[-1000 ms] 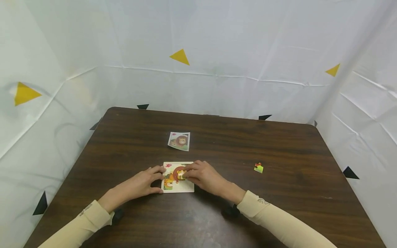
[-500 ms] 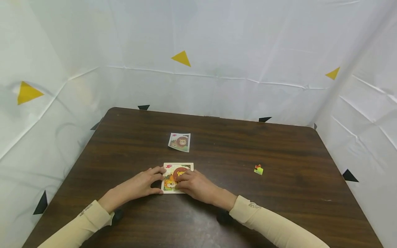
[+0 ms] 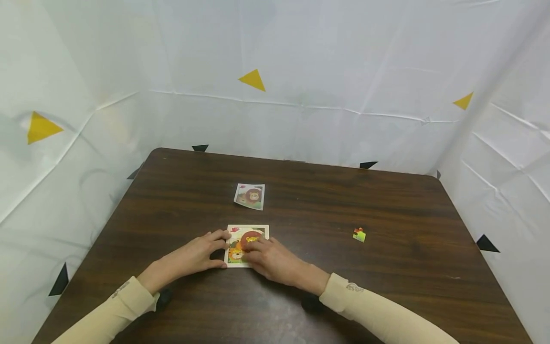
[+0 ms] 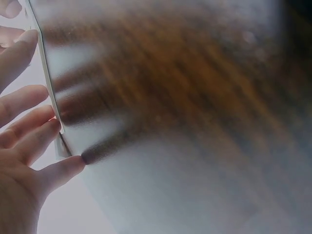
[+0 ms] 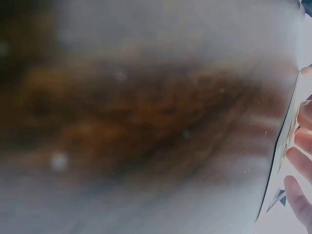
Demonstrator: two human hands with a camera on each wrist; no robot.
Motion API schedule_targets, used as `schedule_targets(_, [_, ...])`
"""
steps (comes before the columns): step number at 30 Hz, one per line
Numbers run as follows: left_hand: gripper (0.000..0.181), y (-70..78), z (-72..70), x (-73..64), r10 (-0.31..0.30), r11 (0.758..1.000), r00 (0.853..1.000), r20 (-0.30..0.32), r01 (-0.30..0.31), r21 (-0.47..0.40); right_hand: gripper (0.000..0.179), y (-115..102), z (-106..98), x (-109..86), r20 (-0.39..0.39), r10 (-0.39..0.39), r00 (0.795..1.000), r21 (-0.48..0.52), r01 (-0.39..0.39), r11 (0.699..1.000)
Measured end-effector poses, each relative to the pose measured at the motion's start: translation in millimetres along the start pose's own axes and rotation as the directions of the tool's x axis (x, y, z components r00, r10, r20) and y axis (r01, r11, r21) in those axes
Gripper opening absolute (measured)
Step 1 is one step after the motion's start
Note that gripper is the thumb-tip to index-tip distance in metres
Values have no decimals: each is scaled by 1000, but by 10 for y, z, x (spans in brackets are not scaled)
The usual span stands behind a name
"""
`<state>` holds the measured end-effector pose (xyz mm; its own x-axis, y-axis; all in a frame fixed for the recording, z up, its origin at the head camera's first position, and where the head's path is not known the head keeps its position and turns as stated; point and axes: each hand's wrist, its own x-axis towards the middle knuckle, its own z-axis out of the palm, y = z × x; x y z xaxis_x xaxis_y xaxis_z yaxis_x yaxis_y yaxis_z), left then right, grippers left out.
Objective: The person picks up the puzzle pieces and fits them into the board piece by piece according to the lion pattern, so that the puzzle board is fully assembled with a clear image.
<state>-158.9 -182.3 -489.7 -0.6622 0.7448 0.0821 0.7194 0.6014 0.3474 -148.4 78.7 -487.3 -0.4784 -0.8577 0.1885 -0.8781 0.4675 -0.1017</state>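
Note:
A small jigsaw puzzle (image 3: 248, 226) in a pale frame, with a lion picture, lies flat on the table between both hands. Along its left edge rest the fingers of my left hand (image 3: 195, 253), spread, with the thumb at the near left corner. The left wrist view shows those fingertips touching the frame's rim. My right hand (image 3: 275, 262) reaches over the puzzle's right part, thumb and fingers pinching a puzzle piece (image 3: 237, 255) with an animal face at the lower middle. The hand hides the puzzle's lower right. Curled fingers (image 5: 303, 163) appear over the puzzle in the right wrist view.
One loose yellow-green and red puzzle piece (image 3: 359, 235) lies to the right on the dark wooden table (image 3: 309, 200). Beyond the puzzle is a printed lion picture card (image 3: 250, 197) with a lifted corner. White sheeting (image 3: 292, 52) stands behind and beside the table.
My right hand has moved left and toward me with the piece, from the upper right of the puzzle to its lower middle, then nearly stopped. The left hand has stayed in place.

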Motion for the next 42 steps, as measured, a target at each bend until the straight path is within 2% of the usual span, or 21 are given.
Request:
schedule_targets(4, [39,2,7,-3,-5,1000,1000,2,5,6,27,-56,13,-66,-11,-6,1000,-37,5,999])
schedule_targets(10, [40,-9,15,-5,-6,1000,1000,1,6,16,36,-123,13,-114,80,4,997,-115,6,993])
schedule_targets(15, [41,-18,21,-4,2,1000,1000,-11,-1,19,38,-147,-14,-115,97,-10,995,-161,25,987])
schedule_targets(30, [40,-11,10,0,-8,1000,1000,5,8,0,42,-162,-19,-114,111,-5,994,-135,20,991])
schedule_targets(42, [39,-3,6,2,-11,1000,1000,11,12,-6,32,-187,-59,-22,141,-25,990,-240,59,969])
